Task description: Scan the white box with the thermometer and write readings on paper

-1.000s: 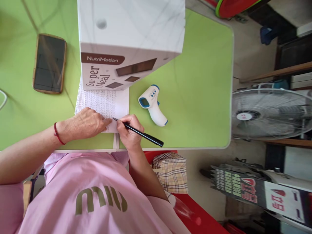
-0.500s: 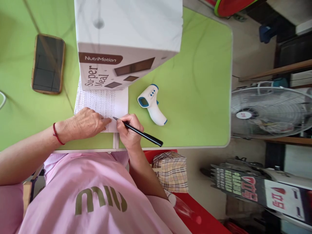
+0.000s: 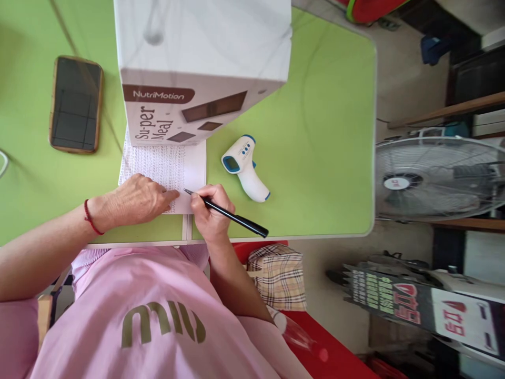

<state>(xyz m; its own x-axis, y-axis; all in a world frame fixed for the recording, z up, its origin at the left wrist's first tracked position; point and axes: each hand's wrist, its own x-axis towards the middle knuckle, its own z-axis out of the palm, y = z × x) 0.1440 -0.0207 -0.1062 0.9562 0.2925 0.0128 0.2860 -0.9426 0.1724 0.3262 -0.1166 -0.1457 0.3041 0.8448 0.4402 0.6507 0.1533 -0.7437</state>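
A sheet of paper (image 3: pixel 193 163) covered in dense handwritten rows lies on the green table (image 3: pixel 331 158) near its front edge. My left hand (image 3: pixel 138 200), with a red cord bracelet at the wrist, rests on the sheet's lower left, index finger stretched out toward the right. In my right hand (image 3: pixel 213 213) is a black pen (image 3: pixel 244 223), its tip at the paper just right of that fingertip. A white NutriMotion box (image 3: pixel 158 113) stands over the sheet's far part and hides it. To the right of the paper lies a white and blue infrared thermometer (image 3: pixel 246 168).
A phone (image 3: pixel 76 104) in a brown case lies at the left of the table. Beyond the right edge is a standing fan (image 3: pixel 437 181). A plaid bag (image 3: pixel 278 276) and a clear plastic bottle (image 3: pixel 298 337) sit on a red seat (image 3: pixel 327 363) below.
The pen tip has moved very slightly right and the pen's back end has shifted right a little. The view has shifted slightly; my left hand stays in place on the paper.
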